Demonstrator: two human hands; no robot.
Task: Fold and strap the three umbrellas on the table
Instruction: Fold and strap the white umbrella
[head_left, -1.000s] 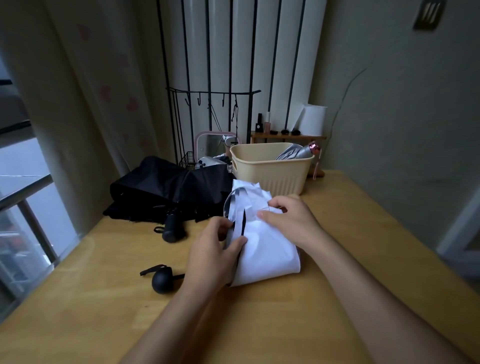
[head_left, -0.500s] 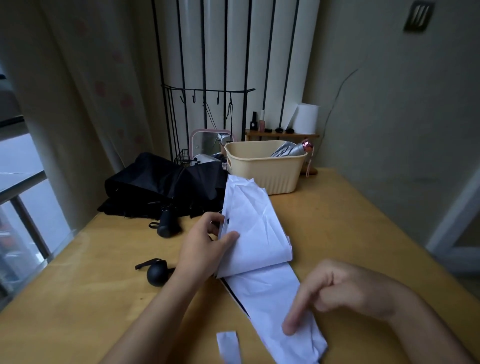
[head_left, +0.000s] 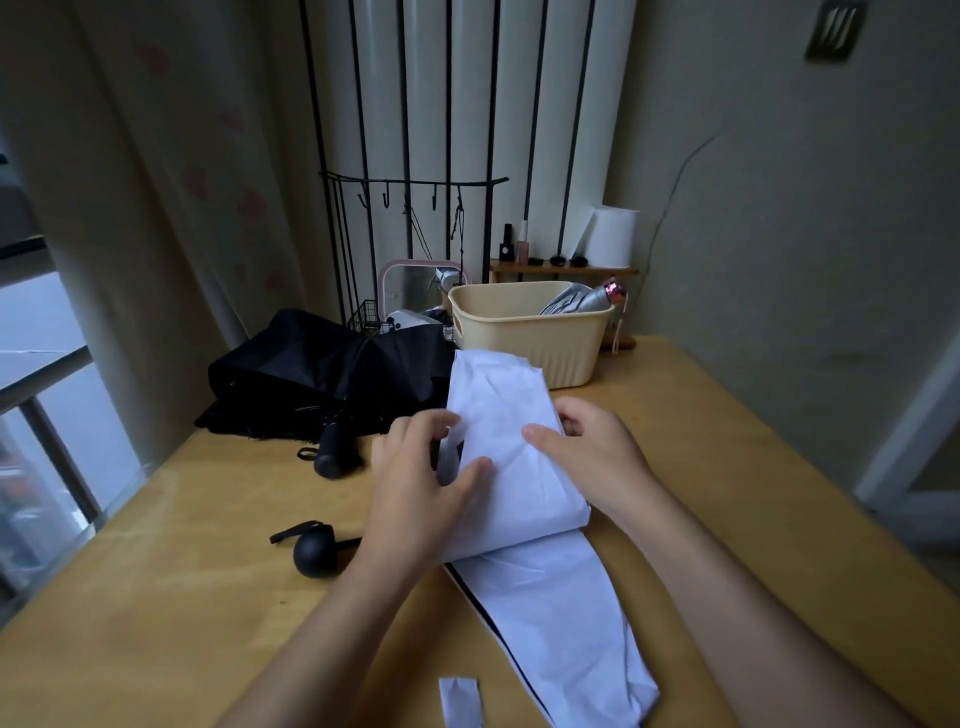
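Head view: both hands meet on the white umbrella (head_left: 514, 467), which lies lengthwise on the wooden table (head_left: 156, 597). The left hand (head_left: 421, 493) grips the bundle's left edge, thumb pressed on the cloth, its curled fingers blurred. The right hand (head_left: 587, 457) holds the right edge, thumb on top and fingers wrapped round the side. Below the grip, toward the person, a loose white panel (head_left: 561, 634) with a dark edge trails flat over the table, and a small white strap (head_left: 460, 701) lies just left of its end. Left of the left hand sits a round black handle (head_left: 314, 551). Beyond and left of the grip a black umbrella (head_left: 322, 374) lies heaped. Just past the bundle's far end stands a beige basket (head_left: 524, 343) holding a silver umbrella (head_left: 576, 301)
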